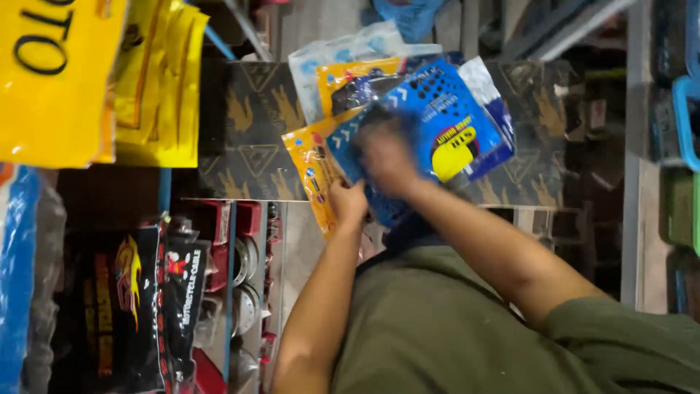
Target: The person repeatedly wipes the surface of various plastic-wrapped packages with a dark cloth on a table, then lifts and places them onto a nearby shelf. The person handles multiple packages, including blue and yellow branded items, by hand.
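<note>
The left hand (348, 201) is closed on the lower edge of a fanned stack of packets, pinching the yellow packet (310, 164) at the front. The right hand (386, 157), blurred, lies flat over the blue packet (445, 120) just above, so whether it grips cannot be told. Both forearms reach up from the olive-green shirt (437, 328), with the stack held before a dark patterned board (251, 124).

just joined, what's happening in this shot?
A person in a green shirt is handling a stack of flat plastic packets over a dark patterned board. The left hand grips the yellow packet at its lower edge. The right hand, blurred, lies on the blue packet. Yellow bags hang at left.
</note>
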